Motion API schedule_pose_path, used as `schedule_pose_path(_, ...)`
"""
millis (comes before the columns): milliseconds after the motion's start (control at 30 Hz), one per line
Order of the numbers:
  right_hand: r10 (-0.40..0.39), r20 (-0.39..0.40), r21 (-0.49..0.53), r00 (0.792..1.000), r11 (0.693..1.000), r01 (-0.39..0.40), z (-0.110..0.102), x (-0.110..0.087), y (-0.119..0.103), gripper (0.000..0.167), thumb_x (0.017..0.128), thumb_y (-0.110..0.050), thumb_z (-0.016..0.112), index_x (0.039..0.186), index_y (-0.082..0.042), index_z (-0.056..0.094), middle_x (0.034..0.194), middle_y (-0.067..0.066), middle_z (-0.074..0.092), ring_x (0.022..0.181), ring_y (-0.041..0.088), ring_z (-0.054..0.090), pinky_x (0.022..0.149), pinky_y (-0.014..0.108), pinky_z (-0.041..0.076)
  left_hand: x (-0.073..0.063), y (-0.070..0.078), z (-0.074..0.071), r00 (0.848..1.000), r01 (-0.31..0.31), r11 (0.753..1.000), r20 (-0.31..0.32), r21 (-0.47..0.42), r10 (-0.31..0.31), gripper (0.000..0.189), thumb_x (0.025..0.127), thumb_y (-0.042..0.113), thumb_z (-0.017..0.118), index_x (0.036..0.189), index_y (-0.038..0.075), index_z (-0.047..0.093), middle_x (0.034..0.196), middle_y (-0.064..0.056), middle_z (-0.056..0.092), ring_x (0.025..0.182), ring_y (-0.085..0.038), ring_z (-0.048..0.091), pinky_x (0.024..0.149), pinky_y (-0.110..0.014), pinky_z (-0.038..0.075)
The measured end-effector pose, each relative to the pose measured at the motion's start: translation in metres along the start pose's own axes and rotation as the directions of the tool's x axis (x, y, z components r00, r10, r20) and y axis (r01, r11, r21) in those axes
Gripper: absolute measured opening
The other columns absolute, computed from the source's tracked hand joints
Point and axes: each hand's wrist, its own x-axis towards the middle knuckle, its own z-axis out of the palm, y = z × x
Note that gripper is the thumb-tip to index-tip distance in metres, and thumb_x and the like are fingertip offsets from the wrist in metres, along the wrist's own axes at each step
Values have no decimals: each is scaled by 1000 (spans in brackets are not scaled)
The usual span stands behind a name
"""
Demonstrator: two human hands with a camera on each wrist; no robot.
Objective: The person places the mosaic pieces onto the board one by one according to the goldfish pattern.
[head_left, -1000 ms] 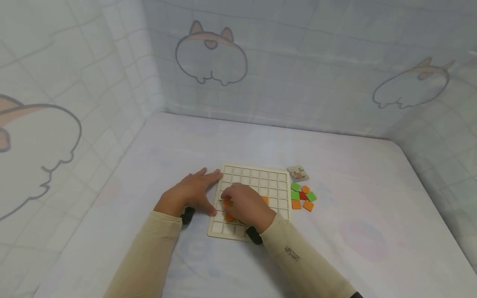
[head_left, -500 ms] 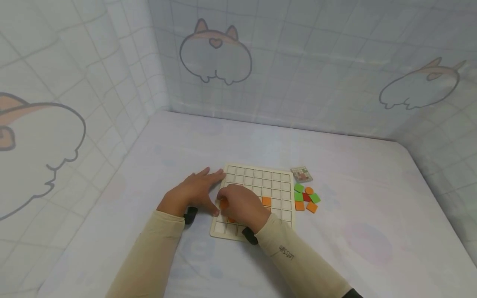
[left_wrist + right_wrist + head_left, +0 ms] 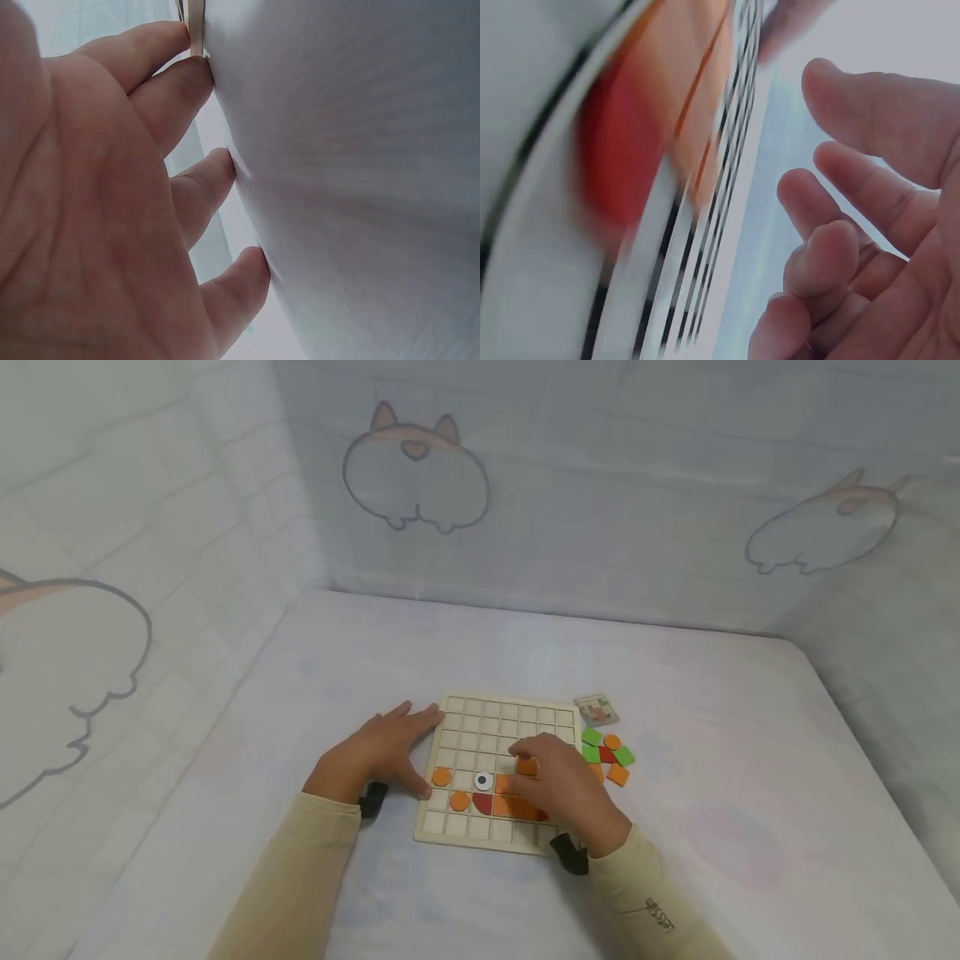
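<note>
A pale wooden grid board (image 3: pixel 491 724) lies on the table. Two orange round tiles (image 3: pixel 442 777) sit in its lower left cells, near a white eye tile (image 3: pixel 483 781), a red rounded tile (image 3: pixel 482 804) and several orange square tiles (image 3: pixel 503 784). My left hand (image 3: pixel 382 747) is spread at the board's left edge; in the left wrist view its fingertips (image 3: pixel 199 71) meet the edge and tabletop. Above the lower right cells my right hand (image 3: pixel 566 789) hovers, covering some tiles. Its loosely bent fingers (image 3: pixel 829 255) hold nothing in the right wrist view.
Right of the board lie loose green tiles (image 3: pixel 624 756), orange tiles (image 3: pixel 618 774) and a red tile (image 3: pixel 607 754). A small pattern card (image 3: pixel 597 709) lies behind them by the board's corner. Curtain-like walls (image 3: pixel 585 510) with printed animals enclose the table.
My right hand has let go of an orange round tile in the left column and moved right across the board, uncovering the eye tile and red tile. My left hand stays at the edge.
</note>
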Motion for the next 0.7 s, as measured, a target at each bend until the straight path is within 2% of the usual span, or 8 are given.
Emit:
schedule_pose_path(100,100,-60,21,993,995,-99,-17,-8,28,41,89,-28,76,129,-18,69,128,0,66,115,21,61,98,44,53,1,2,0,1000,-13,1000,1,4,13,122,62,46,96,162,27,28,171,2,20,159,-35,7,125,-64,11)
schedule_pose_path(233,185,-105,43,977,983,-181,-37,-9,60,44,92,-27,73,133,-13,66,136,7,63,115,27,60,95,47,53,0,1,0,1000,-13,1000,-7,3,13,122,62,46,96,162,26,29,170,-1,22,158,-38,8,123,-68,13)
schedule_pose_path(400,240,-94,48,966,970,-237,-47,-2,84,46,91,-26,72,134,-10,65,143,15,57,130,35,53,105,55,47,-6,-8,2,1000,18,1000,-11,-25,-18,124,59,49,96,161,26,30,170,-3,23,158,-39,9,122,-69,14)
schedule_pose_path(533,271,-49,61,961,961,-268,-48,-2,95,49,89,-23,75,134,-7,64,146,18,54,137,39,47,110,59,42,-11,-13,2,1000,21,999,-19,-32,-22,126,58,49,96,162,25,29,170,-5,23,158,-40,8,123,-68,13)
schedule_pose_path(700,273,-36,62,961,961,-271,-45,-5,99,48,85,-20,79,130,-7,66,133,15,61,114,32,57,95,50,50,-14,-17,-3,999,6,1000,-40,-10,-6,125,60,49,96,162,24,29,170,-6,23,157,-42,9,122,-69,13)
